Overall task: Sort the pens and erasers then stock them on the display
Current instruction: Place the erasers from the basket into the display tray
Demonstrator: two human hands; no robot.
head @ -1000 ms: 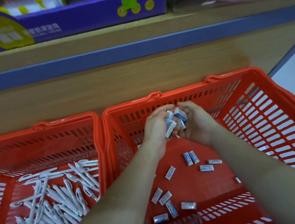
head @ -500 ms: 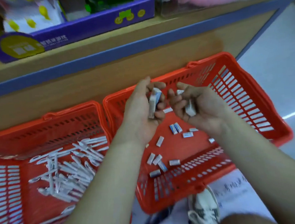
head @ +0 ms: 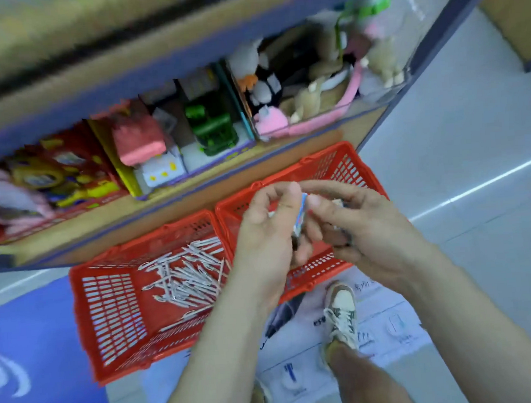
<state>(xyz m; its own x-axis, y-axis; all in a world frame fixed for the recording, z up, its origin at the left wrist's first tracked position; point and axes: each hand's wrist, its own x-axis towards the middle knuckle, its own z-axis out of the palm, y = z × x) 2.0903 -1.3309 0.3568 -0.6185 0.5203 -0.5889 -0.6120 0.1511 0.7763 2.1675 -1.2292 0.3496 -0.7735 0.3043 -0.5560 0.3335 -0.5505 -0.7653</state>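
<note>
My left hand point(head: 267, 236) curls round erasers point(head: 300, 214), held up over the right basket point(head: 343, 163). My right hand point(head: 368, 237), at 3 o'clock of it, pinches the same erasers; its palm is too blurred to read. Pens point(head: 187, 274) lie in the left basket point(head: 107, 309) at 8 o'clock. Shelf point(head: 174, 192) at 11.

Both bare forearms come up from below, and the hands meet at centre. Left hand point(head: 266, 233): palm turned rightward, fingers curled round a small blue-and-white wrapped eraser point(head: 301, 212). Right hand point(head: 367, 234): thumb and forefinger stretched to the eraser's top edge, other fingers curled. Grip is blurred, undetermined.
</note>
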